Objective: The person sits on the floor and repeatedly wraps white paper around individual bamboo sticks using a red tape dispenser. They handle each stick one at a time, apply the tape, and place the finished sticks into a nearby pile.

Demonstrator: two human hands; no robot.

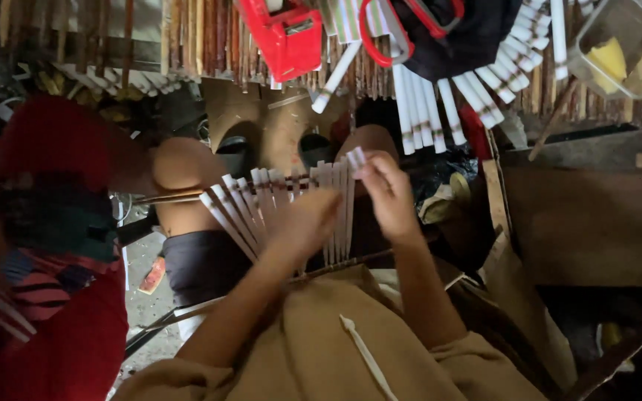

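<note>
Head view, read outward from the fan of white sticks (276,200), nearest first. Below the fan, closest to me, lies a tan cloth (321,341) over the lap, with one loose white stick (365,356) on it. The left hand (302,223) is closed around the lower ends of the fan, where the sticks converge; their long axes spread upward and to the left from that grip. The right hand (388,193) sits just right of the fan, fingers pinched shut on the top of the rightmost stick, which stands nearly upright. The left hand is therefore nearer the bundle's centre; the right works its edge. Left of the fan, another person in red clothing (46,245) sits close by. Beyond the fan, a second spread of white sticks (477,89) lies against a dark cloth, with a red case (287,37) farther left of it. I cannot tell what binds the fan together.
</note>
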